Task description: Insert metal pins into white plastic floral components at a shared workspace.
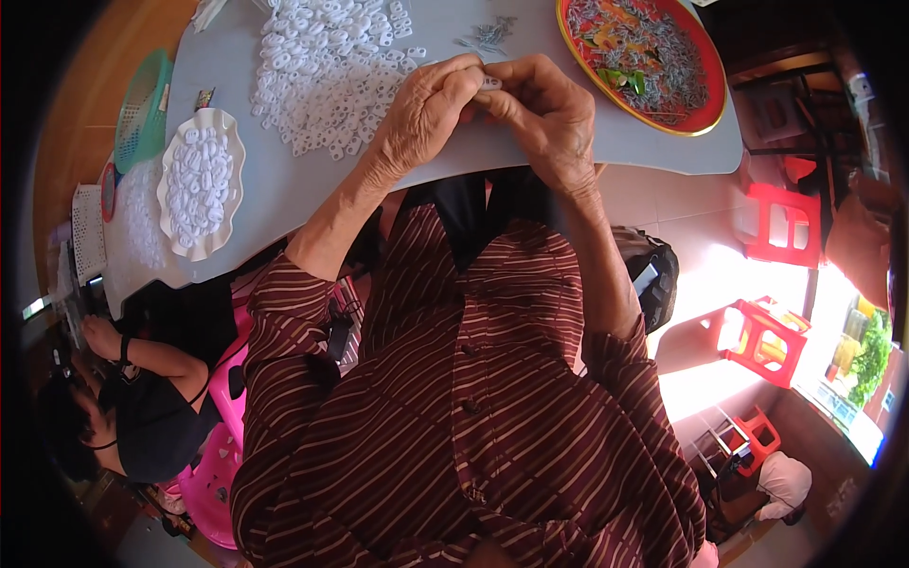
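Above the table's near edge, my left hand (428,106) and my right hand (549,112) meet at the fingertips. Between the right thumb and fingers shows a small white oval plastic piece (490,83). The fingers of my left hand are closed and press up against that piece; whatever they pinch is hidden behind them. Just left of the hands spreads a large heap of similar white plastic pieces (322,90) on the grey table (294,189). Beyond the fingertips lies a small cluster of thin metal pins (492,34).
A red round tray (674,123) of metal pins stands at the right. A scalloped white dish (237,156) holds more white pieces at the left, beside a green basket (142,118). Another person (156,407) sits lower left on a pink chair (210,488). Red stools (786,227) stand right.
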`<action>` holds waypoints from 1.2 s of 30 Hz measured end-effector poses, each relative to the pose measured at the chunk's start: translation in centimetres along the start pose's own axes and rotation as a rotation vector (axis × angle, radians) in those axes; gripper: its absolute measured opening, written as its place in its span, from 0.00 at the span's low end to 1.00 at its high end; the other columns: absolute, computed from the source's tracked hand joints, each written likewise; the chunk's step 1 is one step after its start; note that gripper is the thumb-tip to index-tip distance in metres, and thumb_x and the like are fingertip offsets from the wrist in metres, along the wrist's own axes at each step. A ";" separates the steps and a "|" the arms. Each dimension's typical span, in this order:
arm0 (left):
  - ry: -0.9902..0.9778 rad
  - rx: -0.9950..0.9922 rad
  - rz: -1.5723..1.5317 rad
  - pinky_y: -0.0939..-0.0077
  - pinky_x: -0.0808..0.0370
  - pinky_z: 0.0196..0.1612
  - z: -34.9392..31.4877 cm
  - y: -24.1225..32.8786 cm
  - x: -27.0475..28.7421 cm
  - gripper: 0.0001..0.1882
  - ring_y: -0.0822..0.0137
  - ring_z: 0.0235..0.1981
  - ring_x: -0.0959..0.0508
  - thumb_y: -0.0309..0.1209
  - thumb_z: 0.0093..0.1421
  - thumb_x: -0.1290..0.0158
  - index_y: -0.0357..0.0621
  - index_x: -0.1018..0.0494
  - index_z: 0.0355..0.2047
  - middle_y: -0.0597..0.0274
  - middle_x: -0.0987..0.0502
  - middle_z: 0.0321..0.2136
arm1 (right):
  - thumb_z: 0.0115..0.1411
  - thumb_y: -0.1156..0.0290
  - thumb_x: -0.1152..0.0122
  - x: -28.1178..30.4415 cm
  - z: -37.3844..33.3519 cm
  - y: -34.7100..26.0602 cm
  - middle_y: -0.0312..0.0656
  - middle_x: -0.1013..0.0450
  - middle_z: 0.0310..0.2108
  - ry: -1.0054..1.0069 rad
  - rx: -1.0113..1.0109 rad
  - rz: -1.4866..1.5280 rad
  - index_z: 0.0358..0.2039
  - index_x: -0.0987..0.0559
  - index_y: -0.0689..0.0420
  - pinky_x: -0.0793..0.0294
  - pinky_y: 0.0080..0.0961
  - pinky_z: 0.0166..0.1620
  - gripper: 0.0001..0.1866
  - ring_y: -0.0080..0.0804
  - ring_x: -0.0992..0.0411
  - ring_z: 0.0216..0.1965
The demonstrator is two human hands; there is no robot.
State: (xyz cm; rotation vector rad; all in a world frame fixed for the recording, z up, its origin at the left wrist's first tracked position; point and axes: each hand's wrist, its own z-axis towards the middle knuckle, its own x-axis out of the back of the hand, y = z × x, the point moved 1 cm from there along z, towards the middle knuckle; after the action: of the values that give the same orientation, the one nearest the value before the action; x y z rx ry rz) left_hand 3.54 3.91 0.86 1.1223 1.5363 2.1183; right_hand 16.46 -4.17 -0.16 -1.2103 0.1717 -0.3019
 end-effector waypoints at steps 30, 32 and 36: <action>0.212 0.183 -0.726 0.82 0.34 0.35 -3.4 0.7 0.1 0.05 0.76 0.29 0.31 0.24 0.59 0.56 0.37 0.35 0.36 0.66 0.33 0.26 | 0.58 0.71 0.46 9.2 22.3 -1.4 0.38 0.27 0.21 0.100 0.263 -0.568 0.29 0.22 0.61 0.34 0.20 0.27 0.07 0.21 0.32 0.22; 0.227 0.195 -0.781 0.81 0.33 0.36 -3.6 0.6 0.1 0.05 0.76 0.29 0.31 0.24 0.60 0.56 0.37 0.34 0.35 0.65 0.31 0.27 | 0.59 0.74 0.48 4.5 18.9 -3.4 0.35 0.30 0.19 -0.168 0.134 -0.818 0.29 0.23 0.64 0.34 0.19 0.25 0.08 0.19 0.33 0.20; 0.210 0.188 -0.803 0.81 0.33 0.37 -3.7 0.5 -0.3 0.05 0.75 0.30 0.31 0.23 0.59 0.54 0.36 0.35 0.36 0.64 0.32 0.29 | 0.51 0.76 0.43 2.3 15.7 -0.9 0.47 0.25 0.22 -0.469 0.285 -0.892 0.30 0.21 0.60 0.27 0.29 0.29 0.05 0.37 0.26 0.23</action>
State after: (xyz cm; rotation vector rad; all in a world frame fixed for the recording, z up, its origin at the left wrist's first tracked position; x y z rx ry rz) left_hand 1.15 1.05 0.67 0.2241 1.8825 1.5799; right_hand 23.11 8.82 6.18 -0.9802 -0.8171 -0.7701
